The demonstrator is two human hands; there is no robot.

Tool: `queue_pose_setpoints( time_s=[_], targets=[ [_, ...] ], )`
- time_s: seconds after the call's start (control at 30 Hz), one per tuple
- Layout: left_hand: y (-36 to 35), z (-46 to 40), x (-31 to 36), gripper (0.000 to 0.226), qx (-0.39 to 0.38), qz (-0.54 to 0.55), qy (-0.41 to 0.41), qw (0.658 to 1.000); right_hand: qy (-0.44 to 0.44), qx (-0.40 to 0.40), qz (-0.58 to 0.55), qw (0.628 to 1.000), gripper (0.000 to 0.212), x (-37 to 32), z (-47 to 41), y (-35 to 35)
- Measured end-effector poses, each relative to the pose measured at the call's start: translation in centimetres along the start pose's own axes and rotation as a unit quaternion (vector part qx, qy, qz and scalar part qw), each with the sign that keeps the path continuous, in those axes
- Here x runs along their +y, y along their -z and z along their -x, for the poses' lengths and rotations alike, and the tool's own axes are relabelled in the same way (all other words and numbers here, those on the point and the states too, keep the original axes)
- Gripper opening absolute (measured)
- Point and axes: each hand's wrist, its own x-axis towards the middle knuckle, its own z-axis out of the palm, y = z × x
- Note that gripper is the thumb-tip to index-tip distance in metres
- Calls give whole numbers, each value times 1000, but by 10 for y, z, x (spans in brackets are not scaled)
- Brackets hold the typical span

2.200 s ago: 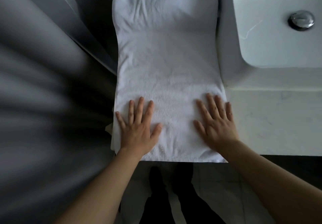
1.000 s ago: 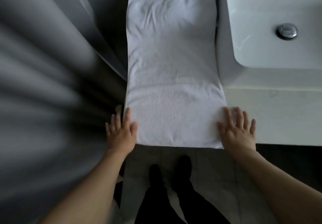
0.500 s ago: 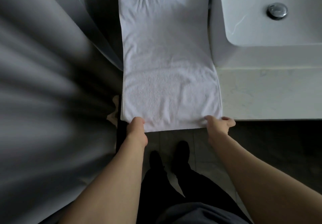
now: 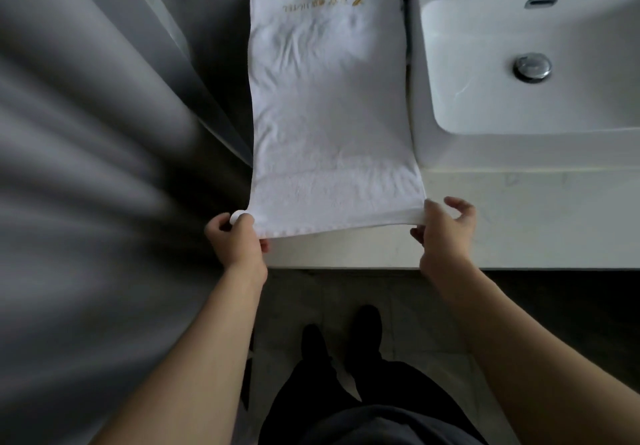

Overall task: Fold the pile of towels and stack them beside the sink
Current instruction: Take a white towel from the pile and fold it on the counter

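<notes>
Left hand [image 4: 235, 236] and right hand [image 4: 441, 226] pinch the towel [image 4: 332, 125] near corners; lift evenly, matching edges.

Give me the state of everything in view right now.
White terry towel: spread lengthwise on the counter, near edge lifted.
Left hand: pinching the towel's near left corner.
Right hand: pinching its near right corner.
White ceramic sink: dry-looking, nothing in it.
</notes>
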Motion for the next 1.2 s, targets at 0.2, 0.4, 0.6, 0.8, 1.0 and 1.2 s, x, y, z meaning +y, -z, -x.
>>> queue_pose_setpoints(
  time_s=[0.2, 0.4, 0.6, 0.8, 1.0, 1.2],
  targets=[
    [-34, -3, 50, 14, -82, 153, 40, 984, 42, -62, -64, 995, 27, -45, -15, -27],
    [-65, -21, 101, 29, -165, 227, 31, 959, 137, -103, 34, 985, 46, -87, -39, -64],
    [-114, -54, 133, 42, -217, 121, -29, 968, 251, -72, 197, 945, 17, -129, -74, -100],
    [-173, -109, 164, 11, -114, -28, -127, 985, 375, -25, 356, 856, 40, -185, -120, -151],
    [-226, -159, 208, 8, -137, -123, -178, 967, 406, -16, 425, 809, 30, -243, -171, -210],
    [-287, -202, 251, 8, -149, -102, -184, 966, 268, -47, 354, 895, 23, -278, -217, -269]
  ],
)
